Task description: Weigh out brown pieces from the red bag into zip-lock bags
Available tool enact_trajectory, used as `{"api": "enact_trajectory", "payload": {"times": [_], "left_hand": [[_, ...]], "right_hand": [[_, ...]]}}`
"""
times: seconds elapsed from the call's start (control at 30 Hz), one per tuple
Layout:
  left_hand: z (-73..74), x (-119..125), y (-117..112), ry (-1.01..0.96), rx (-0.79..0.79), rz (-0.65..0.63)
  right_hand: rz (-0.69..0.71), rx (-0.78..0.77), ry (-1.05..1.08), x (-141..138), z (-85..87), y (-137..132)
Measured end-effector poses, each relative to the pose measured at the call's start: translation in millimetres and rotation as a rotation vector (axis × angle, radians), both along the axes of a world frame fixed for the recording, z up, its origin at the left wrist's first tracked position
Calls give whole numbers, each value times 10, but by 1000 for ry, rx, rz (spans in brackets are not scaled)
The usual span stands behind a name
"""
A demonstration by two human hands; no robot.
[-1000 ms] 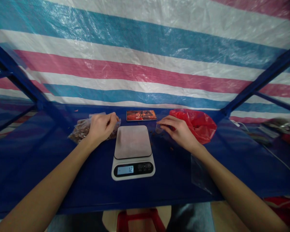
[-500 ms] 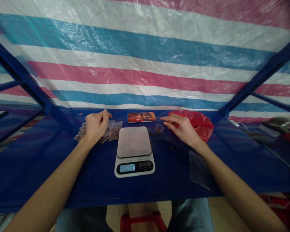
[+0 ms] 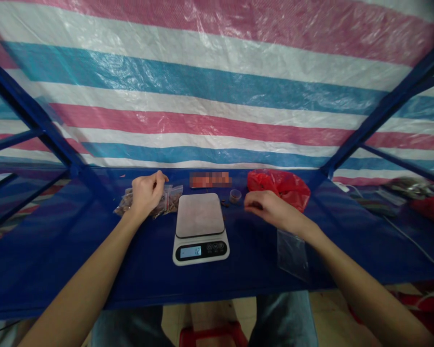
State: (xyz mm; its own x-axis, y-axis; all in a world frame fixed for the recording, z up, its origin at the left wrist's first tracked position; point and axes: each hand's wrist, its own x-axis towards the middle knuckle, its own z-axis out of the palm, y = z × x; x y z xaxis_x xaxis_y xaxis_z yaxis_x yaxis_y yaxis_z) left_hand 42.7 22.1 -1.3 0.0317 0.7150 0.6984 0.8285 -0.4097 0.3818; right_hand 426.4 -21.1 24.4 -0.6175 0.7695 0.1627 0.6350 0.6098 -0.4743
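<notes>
L hand (image 3: 144,195): right at the zip bags (image 3: 175,195), fingers curled, thumb tucked close; can't tell if pinching anything.
R hand (image 3: 265,207): beside sm. clear cup (image 3: 235,196), red plastic bag (image 3: 292,185) just behind; fingers bent together, hold unclear.
Digital scale (image 3: 200,217): btwn hands (screen's lit, folks!).
Clear flat bag (image 3: 291,255): on blue table (image 3: 249,274), nearer the edge.

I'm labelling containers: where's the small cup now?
In the head view, the cup sits slightly right of centre, between the scale and the right hand, left of the red bag.
</notes>
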Motion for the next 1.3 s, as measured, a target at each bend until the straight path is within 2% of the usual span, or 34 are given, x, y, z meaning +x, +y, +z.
{"api": "enact_trajectory", "payload": {"times": [0.07,0.13,0.23,0.37,0.5,0.63,0.77,1.07,1.2,1.3], "left_hand": [[8,2,-14,-1,-1,2],[18,4,-30,-4,-3,-3],[28,11,-48,-7,5,-9],[11,20,-40,3,18,-25],[-22,18,-14,10,39,-44],[-20,23,-22,12,42,-48],[-1,41,-38,5,24,-44],[-4,66,-46,12,15,-55],[0,60,-49,12,0,-46],[4,49,-42,9,-16,-44]], "right_hand": [[-30,16,93,-63,115,149],[-47,26,109,-86,156,277],[-69,17,44,-21,90,403],[-158,-78,45,102,-39,453],[-216,-121,-1,65,-132,418],[-263,-80,-122,-60,-278,360],[-234,-79,-143,-157,-389,323],[-71,-62,-105,-240,-299,163],[-67,-29,-48,-337,-322,114],[-105,35,-96,-438,-371,92]]}}
